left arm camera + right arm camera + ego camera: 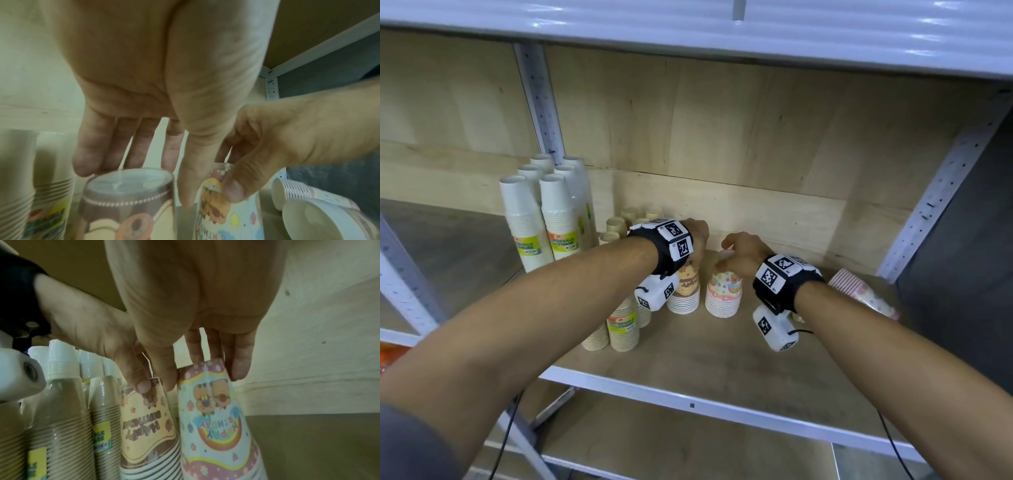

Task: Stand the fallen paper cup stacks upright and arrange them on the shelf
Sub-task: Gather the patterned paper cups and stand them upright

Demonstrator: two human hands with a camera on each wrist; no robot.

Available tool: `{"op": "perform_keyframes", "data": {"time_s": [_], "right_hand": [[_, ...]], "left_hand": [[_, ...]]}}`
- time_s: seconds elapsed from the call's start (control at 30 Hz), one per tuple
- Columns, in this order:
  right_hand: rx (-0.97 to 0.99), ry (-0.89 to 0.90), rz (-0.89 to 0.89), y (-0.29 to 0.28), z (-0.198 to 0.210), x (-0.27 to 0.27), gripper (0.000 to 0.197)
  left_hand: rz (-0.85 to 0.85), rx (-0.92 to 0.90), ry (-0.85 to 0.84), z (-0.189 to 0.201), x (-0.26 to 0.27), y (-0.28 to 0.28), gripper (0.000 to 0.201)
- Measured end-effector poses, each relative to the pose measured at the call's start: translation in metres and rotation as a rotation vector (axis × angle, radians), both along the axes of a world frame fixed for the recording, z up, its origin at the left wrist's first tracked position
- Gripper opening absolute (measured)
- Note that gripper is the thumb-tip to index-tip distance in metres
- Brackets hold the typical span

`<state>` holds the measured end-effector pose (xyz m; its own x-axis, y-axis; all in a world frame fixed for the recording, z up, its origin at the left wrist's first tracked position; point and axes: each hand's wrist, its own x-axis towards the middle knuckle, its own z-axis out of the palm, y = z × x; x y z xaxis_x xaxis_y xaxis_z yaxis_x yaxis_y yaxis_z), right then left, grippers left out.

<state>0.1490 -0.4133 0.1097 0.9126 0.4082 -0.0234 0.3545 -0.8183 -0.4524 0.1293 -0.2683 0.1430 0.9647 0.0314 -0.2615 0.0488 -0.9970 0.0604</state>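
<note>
- Under both hands in the head view, two printed cup stacks stand side by side on the shelf. The left hand sits on top of the brown birthday stack, and the right hand is curled over the top of the pink birthday stack. Out past the right wrist, a fallen pink stack lies on its side. The tall white stacks and the kraft stacks stand beyond the left hand.
- Left wrist view: the left hand's fingers are nearly straight, tips resting on the wrapped top of the brown stack, thumb down its side. More steadying than gripping, I'd say. The right hand's thumb presses on the pink stack next to it. Two fallen stacks show their open rims further right.
- Right wrist view: the right hand's fingers and thumb wrap round the narrow top of the pink stack, so it does have hold of it. The left thumb pinches the brown stack's top edge.
- Handling, my guess: these are light, top-heavy-ish towers in slick plastic wrap, so they slide and tip easily. Paper walls dent if squeezed. I'd grab the fallen ones around the middle where the nested rims make them stiff, not by the thin top cup.
</note>
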Motion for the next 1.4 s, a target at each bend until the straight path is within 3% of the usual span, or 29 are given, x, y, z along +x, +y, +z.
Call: {"op": "perform_keyframes", "data": {"time_s": [0.13,0.4,0.57,0.67,0.77,1.0,1.17,1.4], "right_hand": [[-0.018,0.061,0.013,-0.017,0.004,0.006,0.071],[-0.121,0.060,-0.180,-0.109,0.019,0.013,0.069],[-0.248,0.111,-0.278,-0.172,0.013,0.004,0.040],[-0.177,0.126,-0.354,-0.209,-0.009,0.000,0.051],[-0.086,0.155,-0.434,-0.237,-0.023,-0.013,0.062],[-0.121,0.196,-0.394,-0.262,-0.061,-0.022,0.078],[-0.004,0.257,-0.359,-0.268,-0.066,-0.023,0.045],[0.016,0.251,-0.366,-0.264,-0.066,-0.024,0.047]], "left_hand": [[-0.058,0.046,-0.065,0.009,0.001,-0.012,0.029],[-0.228,-0.159,-0.195,0.024,0.009,-0.065,0.039],[-0.409,-0.342,-0.110,0.008,-0.004,-0.127,0.047],[-0.513,-0.381,-0.006,-0.015,-0.022,-0.169,0.061],[-0.622,-0.364,0.071,-0.042,-0.037,-0.204,0.079],[-0.644,-0.181,0.145,-0.081,-0.048,-0.233,0.082],[-0.642,-0.180,0.174,-0.077,-0.046,-0.235,0.083],[-0.661,-0.150,0.190,-0.074,-0.045,-0.236,0.078]]}}
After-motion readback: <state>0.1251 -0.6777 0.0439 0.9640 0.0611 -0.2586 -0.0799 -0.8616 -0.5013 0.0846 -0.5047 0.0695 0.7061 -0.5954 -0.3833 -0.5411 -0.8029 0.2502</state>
